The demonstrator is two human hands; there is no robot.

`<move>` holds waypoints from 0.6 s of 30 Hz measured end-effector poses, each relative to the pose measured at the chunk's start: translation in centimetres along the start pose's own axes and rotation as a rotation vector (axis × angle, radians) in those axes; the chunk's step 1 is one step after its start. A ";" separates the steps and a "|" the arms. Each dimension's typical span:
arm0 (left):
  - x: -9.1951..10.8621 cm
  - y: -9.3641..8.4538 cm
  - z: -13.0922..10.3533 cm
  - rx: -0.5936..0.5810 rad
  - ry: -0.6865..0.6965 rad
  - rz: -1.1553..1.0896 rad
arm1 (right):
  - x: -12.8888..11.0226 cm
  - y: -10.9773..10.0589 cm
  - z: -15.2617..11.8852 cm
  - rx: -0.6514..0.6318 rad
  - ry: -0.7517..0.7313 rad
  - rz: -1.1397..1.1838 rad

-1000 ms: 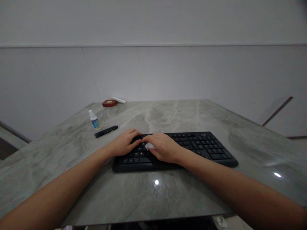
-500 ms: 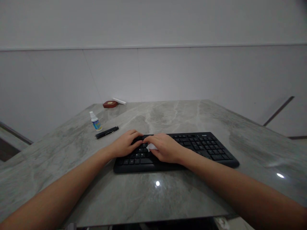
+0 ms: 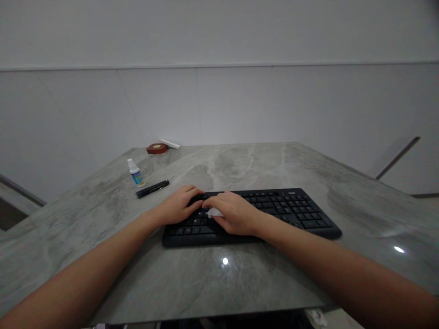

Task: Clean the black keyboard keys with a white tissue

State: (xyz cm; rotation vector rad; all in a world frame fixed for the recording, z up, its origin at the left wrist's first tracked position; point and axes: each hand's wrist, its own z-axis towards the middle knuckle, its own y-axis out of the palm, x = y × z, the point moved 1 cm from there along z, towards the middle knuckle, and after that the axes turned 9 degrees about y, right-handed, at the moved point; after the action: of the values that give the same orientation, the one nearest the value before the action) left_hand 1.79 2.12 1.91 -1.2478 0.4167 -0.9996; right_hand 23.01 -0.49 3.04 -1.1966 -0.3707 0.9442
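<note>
A black keyboard (image 3: 279,208) lies on the grey marbled table. My left hand (image 3: 180,204) rests over its left end, the fingers stretched toward the far edge and the thumb apart from them over the keys. Close beside it, my right hand (image 3: 235,212) is closed on a crumpled white tissue (image 3: 215,212), which shows below the index finger. That index finger reaches to the keys near my left thumb. Both hands hide many of the keys, and I cannot make out the fingertips' exact contact.
Left of the keyboard lies a black pen (image 3: 152,188), with a small white spray bottle (image 3: 136,173) with a blue label standing behind it. A reddish-brown box (image 3: 157,148) and a white flat object (image 3: 170,144) sit by the wall. The table (image 3: 219,292) ends at the front.
My right hand, with the tissue, has shifted very slightly left across the keys. My left hand and the keyboard stay in place.
</note>
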 end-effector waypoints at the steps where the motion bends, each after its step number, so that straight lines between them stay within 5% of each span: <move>1: 0.0 0.0 0.0 0.000 0.002 0.001 | 0.0 0.0 0.0 0.002 0.003 -0.003; 18: -0.1 0.0 0.0 -0.002 0.001 0.000 | 0.0 0.2 0.0 -0.014 0.024 0.021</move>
State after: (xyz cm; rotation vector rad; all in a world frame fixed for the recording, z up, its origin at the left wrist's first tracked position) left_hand 1.76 2.19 1.95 -1.2493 0.4189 -1.0001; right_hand 22.99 -0.47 2.86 -1.2253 -0.3470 0.9459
